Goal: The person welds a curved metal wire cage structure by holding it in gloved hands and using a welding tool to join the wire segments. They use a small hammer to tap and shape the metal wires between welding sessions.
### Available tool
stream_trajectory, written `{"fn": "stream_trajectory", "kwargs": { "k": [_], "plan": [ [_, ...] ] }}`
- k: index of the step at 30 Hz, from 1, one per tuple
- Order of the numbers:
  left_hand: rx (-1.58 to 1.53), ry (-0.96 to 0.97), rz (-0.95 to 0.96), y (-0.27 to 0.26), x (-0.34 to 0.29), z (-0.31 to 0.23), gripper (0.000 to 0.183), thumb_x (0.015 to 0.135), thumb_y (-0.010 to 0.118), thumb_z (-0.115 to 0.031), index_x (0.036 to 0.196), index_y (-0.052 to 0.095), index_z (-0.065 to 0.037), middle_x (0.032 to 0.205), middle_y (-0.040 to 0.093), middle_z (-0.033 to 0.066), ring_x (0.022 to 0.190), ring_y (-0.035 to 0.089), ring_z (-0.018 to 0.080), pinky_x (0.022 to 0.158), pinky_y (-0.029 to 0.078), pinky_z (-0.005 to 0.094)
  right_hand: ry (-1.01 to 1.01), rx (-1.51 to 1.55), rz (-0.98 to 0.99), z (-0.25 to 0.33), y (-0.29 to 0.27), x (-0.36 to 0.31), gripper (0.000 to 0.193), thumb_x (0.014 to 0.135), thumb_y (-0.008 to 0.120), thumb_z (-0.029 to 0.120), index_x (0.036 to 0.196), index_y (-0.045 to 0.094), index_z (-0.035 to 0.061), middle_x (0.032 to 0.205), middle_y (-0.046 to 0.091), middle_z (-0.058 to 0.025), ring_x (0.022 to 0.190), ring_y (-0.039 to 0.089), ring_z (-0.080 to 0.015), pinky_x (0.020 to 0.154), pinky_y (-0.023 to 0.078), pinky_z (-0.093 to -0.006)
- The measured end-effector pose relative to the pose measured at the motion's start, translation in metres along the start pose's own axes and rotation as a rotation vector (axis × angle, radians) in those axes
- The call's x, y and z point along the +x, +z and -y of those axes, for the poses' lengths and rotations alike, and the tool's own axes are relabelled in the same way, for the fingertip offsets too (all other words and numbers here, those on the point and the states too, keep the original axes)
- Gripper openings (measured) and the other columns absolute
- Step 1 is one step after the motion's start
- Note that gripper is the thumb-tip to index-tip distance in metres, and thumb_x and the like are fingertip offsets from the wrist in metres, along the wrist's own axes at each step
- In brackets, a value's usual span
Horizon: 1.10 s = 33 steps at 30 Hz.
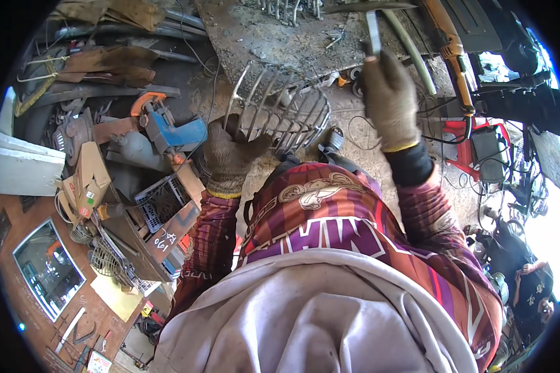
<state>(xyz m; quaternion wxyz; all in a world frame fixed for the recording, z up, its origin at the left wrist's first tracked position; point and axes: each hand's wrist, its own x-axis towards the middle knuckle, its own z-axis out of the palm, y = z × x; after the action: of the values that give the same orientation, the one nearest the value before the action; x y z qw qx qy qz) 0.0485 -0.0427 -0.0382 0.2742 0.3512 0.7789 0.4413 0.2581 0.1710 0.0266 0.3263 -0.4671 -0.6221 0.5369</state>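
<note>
A brown work glove covers my left hand (231, 152). Its fingers close round the near left end of a metal bar rack (277, 109), a curved, basket-like frame of several bent rods. The rack leans at the near edge of a worn metal work table (230, 31). My right hand (392, 102), gloved too, is raised to the right of the rack and apart from it. It grips a chipping hammer (373, 34) by its flat metal shaft. The long, narrow hammer head lies crosswise over the table's far part. My fingers hide the lower end of the handle.
Several upright metal rods (286, 9) stand on the table's far side. At left are a blue and orange power tool (174, 127), cardboard and a plastic crate (162, 202). A red-framed machine (476, 149) with cables stands at right. Another person (532, 283) is at far right.
</note>
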Motion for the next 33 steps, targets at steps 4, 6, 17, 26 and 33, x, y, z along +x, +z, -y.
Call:
{"fn": "stream_trajectory", "kwargs": {
  "k": [4, 6, 17, 26, 33],
  "plan": [
    [-0.304, 0.177, -0.194, -0.005, -0.010, -0.016, 0.050, 0.064, 0.092, -0.025, 0.089, 0.053, -0.006, 0.072, 0.046, -0.0009, 0.067, 0.048, 0.0095, 0.060, 0.046, 0.0287, -0.136, -0.231, -0.165, 0.004, -0.044, 0.041, 0.035, 0.098, 0.060, 0.029, 0.123, 0.065, 0.0043, 0.088, 0.068, -0.0058, 0.079, 0.064, -0.0141, 0.069, 0.050, -0.0283],
    [-1.024, -0.122, 0.084, -0.023, -0.004, -0.030, 0.039, 0.073, 0.085, -0.022, 0.084, 0.051, -0.007, 0.072, 0.041, -0.0019, 0.067, 0.046, 0.0111, 0.064, 0.049, 0.0328, -0.238, -0.404, -0.208, 0.005, -0.061, 0.068, 0.040, 0.098, 0.060, 0.034, 0.124, 0.064, 0.0051, 0.093, 0.070, -0.0068, 0.082, 0.067, -0.0152, 0.070, 0.051, -0.0290],
    [-1.719, -0.187, 0.447, -0.048, -0.005, -0.034, 0.043, 0.098, 0.037, -0.039, 0.122, 0.059, -0.010, 0.121, 0.063, 0.0160, 0.119, 0.059, 0.0415, 0.092, 0.048, 0.0709, -0.365, -1.413, -0.003, -0.011, -0.057, 0.160, 0.026, 0.092, 0.052, 0.014, 0.110, 0.068, 0.0053, 0.098, 0.071, -0.0147, 0.094, 0.068, -0.0308, 0.083, 0.053, -0.0399],
    [-1.930, -0.238, 0.459, -0.041, -0.010, -0.047, 0.052, 0.100, 0.032, -0.047, 0.141, 0.055, -0.025, 0.141, 0.057, 0.0115, 0.122, 0.055, 0.0514, 0.092, 0.047, 0.0742, -0.693, -1.122, -0.246, 0.013, -0.069, 0.113, 0.023, 0.089, 0.056, 0.019, 0.104, 0.071, 0.0097, 0.094, 0.070, -0.0150, 0.088, 0.067, -0.0293, 0.076, 0.053, -0.0406],
    [-1.590, -0.015, 0.387, -0.032, -0.009, -0.072, 0.035, 0.104, 0.046, -0.029, 0.135, 0.052, -0.015, 0.130, 0.062, 0.0063, 0.112, 0.065, 0.0252, 0.087, 0.061, 0.0440, -0.521, -0.921, -0.281, 0.024, -0.099, 0.075, 0.042, 0.093, 0.063, 0.036, 0.124, 0.066, 0.0064, 0.111, 0.070, -0.0176, 0.107, 0.068, -0.0315, 0.093, 0.051, -0.0385]
  ]
}}
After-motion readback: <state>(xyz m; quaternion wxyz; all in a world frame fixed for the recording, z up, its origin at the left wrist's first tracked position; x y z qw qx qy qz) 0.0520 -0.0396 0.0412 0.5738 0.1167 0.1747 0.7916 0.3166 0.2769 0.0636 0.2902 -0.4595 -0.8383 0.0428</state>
